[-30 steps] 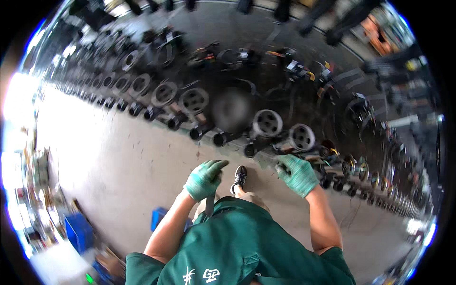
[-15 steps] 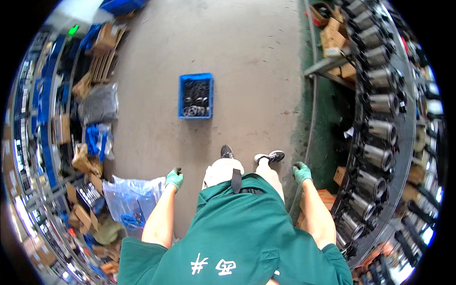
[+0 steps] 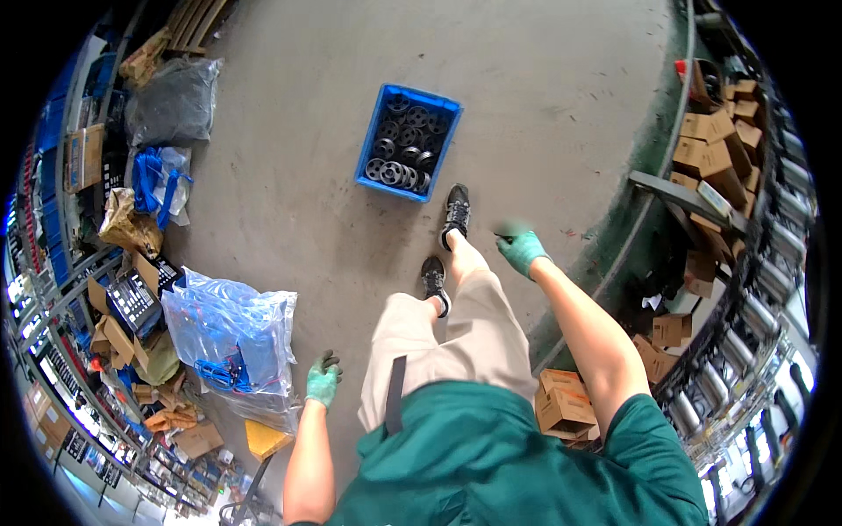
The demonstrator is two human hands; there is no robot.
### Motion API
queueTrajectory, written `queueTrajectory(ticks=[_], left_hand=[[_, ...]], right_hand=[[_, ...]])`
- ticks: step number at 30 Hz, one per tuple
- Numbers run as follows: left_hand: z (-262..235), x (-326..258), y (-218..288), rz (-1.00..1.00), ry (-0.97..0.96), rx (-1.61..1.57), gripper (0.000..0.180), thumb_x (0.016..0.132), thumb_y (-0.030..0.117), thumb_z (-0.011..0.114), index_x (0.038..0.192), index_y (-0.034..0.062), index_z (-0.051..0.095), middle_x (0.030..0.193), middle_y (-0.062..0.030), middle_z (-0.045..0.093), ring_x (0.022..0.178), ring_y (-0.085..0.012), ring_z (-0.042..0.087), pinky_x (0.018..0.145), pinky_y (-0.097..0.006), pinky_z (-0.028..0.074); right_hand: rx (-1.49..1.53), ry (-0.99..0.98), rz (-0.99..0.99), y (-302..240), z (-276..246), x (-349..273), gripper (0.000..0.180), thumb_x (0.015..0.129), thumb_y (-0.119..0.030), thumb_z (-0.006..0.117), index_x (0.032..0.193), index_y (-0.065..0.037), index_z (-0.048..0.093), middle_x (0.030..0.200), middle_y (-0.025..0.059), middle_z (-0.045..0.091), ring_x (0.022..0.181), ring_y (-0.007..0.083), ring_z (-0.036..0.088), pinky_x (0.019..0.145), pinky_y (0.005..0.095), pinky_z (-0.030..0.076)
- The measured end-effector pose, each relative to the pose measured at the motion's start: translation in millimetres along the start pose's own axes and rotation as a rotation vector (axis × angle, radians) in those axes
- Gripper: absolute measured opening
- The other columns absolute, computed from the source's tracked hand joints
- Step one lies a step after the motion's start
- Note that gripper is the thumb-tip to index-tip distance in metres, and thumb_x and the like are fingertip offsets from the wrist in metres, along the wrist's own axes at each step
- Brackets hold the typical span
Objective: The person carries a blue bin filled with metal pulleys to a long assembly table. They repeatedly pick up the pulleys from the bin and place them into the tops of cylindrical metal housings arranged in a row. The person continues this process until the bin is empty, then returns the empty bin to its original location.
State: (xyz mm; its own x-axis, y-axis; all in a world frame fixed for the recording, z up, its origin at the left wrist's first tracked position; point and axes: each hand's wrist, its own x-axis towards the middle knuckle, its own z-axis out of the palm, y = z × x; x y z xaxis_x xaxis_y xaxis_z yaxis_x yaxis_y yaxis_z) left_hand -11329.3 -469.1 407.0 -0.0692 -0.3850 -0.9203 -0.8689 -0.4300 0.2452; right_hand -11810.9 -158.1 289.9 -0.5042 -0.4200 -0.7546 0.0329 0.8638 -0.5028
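Both of my hands wear green gloves with dark fingertips. My left hand (image 3: 324, 379) hangs beside my left leg with its fingers loosely apart and nothing in it. It is nearest to a clear plastic bag (image 3: 230, 329) with blue contents. My right hand (image 3: 523, 252) is raised forward past my right foot. Its fingertips are partly blurred; the fingers look loosely apart, and I see nothing held. Ahead on the floor stands a blue crate (image 3: 361, 167) filled with several dark round metal parts with holes (image 3: 392, 173). Neither hand touches the crate.
Racks line the left, with a grey plastic-wrapped bundle (image 3: 174, 101), an opened carton (image 3: 110, 331) and a yellow object (image 3: 265, 438) before them. On the right, a metal rail (image 3: 653, 195), cardboard boxes (image 3: 566, 405) and a curved line of metal cylinders (image 3: 738, 353) border the grey floor.
My view has turned, and the crate appears closer and tilted, its metal parts clearer. My feet have changed places in a step. My right hand has swung forward and inward; my left hand sits lower.
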Motion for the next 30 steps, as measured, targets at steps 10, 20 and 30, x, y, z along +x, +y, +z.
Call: queueTrajectory(ticks=[10,20,30], left_hand=[[26,188,160,0.182,-0.091,0.094,0.052,0.097,0.001,0.053,0.148,0.0010,0.045,0.133,-0.0153,0.061,0.103,-0.0173,0.064,0.090,-0.032,0.054],[78,403,226,0.253,-0.304,0.239,0.048,0.095,-0.002,0.054,0.143,-0.0004,0.052,0.127,-0.0147,0.066,0.111,-0.0186,0.063,0.098,-0.031,0.050],[88,431,232,0.217,-0.346,0.286,0.046,0.094,-0.004,0.054,0.140,-0.0015,0.054,0.125,-0.0139,0.066,0.111,-0.0181,0.063,0.099,-0.031,0.050]], right_hand=[[-0.055,-0.277,0.015,-51,161,312,0.048,0.098,-0.037,0.051,0.129,-0.003,0.065,0.136,0.0246,0.060,0.128,0.0394,0.056,0.110,0.0446,0.043],[-0.267,-0.083,0.102,-41,275,452,0.062,0.103,-0.050,0.040,0.151,-0.010,0.044,0.155,0.0147,0.046,0.142,0.0337,0.044,0.117,0.0498,0.036],[-0.370,-0.342,0.119,-73,240,464,0.064,0.090,-0.043,0.061,0.145,-0.012,0.049,0.143,0.0253,0.052,0.133,0.0458,0.048,0.111,0.0535,0.042]])
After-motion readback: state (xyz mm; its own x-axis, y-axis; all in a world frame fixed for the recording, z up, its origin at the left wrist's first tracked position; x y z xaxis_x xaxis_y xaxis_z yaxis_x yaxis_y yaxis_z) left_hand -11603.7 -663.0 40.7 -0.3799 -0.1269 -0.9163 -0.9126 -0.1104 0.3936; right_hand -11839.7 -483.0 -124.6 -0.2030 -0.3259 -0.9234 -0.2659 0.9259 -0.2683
